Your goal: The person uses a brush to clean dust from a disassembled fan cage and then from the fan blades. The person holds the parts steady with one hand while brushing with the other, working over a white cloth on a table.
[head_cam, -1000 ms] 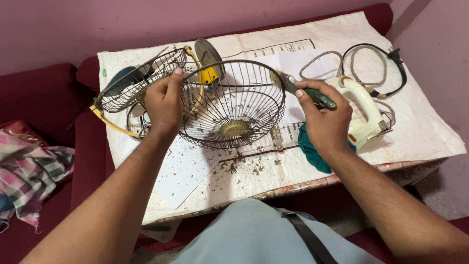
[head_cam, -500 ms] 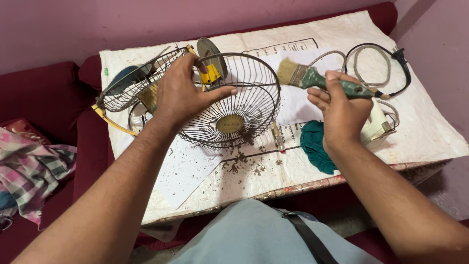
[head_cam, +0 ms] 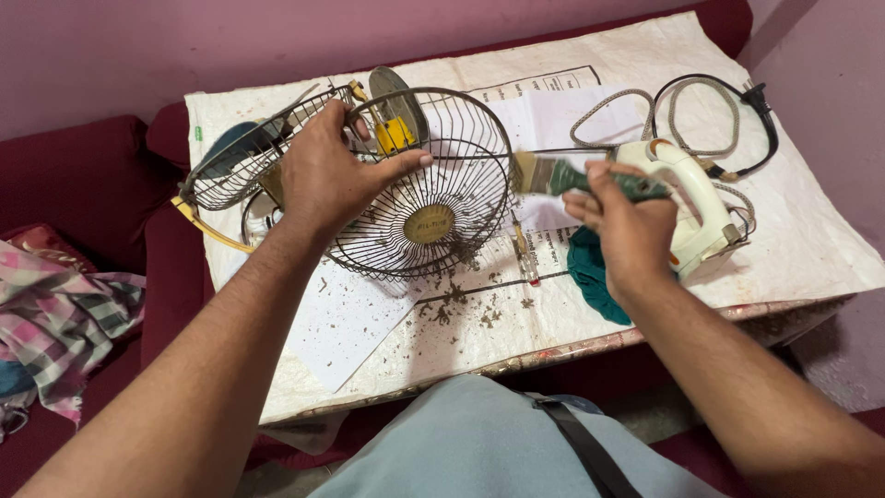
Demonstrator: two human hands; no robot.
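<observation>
1. My left hand point(head_cam: 323, 175) grips the rim of the wire fan guard point(head_cam: 433, 198), fingers curled over the top wires and thumb stretched across them, tilting the guard so its round brass centre cap faces me.
2. My right hand point(head_cam: 622, 226) is clenched around the green handle of a paintbrush point(head_cam: 562, 175); the bristles touch the guard's right edge.
3. The guard rests on the desk point(head_cam: 793, 249), on a pale sheet littered with dark crumbs of dirt point(head_cam: 456, 309).
4. Behind my left hand lies a second wire guard point(head_cam: 244, 161) with a yellow rim.
5. A white clothes iron point(head_cam: 691, 207) with its coiled cord point(head_cam: 701, 120) sits just beyond my right hand, a teal cloth point(head_cam: 590, 272) under my wrist.
</observation>
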